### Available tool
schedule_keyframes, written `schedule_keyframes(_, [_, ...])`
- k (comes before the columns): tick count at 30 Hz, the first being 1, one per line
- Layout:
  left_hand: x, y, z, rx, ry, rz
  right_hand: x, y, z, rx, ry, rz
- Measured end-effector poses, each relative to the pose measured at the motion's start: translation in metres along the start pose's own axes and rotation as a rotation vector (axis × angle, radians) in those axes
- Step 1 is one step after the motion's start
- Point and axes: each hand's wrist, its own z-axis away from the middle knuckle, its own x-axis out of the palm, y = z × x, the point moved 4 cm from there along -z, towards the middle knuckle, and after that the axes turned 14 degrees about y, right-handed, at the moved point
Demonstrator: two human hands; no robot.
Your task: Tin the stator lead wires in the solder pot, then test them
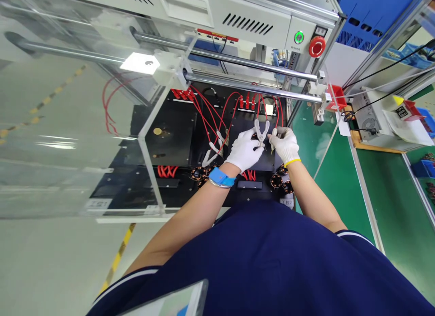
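My left hand, in a white glove, is closed at the jaw end of a white-handled test clip; the clip's two handles spread away from me. Close beside it, my gloved right hand pinches a second white-handled clip, partly covered by the fingers. Red wires run from both clips toward red terminals at the back of the black bench plate. More white clips lie left of my left hand. What the clip jaws grip is too small to tell.
Several copper-wound ring parts sit by my right wrist, with more at the left. Metal guide rods and a clear panel frame the plate. A red stop button is at upper right, above a green mat.
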Motion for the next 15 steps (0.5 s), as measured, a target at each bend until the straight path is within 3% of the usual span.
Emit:
schedule_keyframes(4, [0.001,-0.001,0.0,0.001,-0.009,-0.005,0.0,-0.001,0.001,0.076,0.013,-0.219])
schedule_keyframes(9, [0.003,-0.001,-0.001,0.003,-0.008,-0.009,0.01,0.014,0.006,0.377,-0.049,-0.596])
schedule_keyframes(15, [0.003,0.0,-0.001,0.002,-0.007,-0.01,0.02,0.024,0.011,0.471,0.029,-0.71])
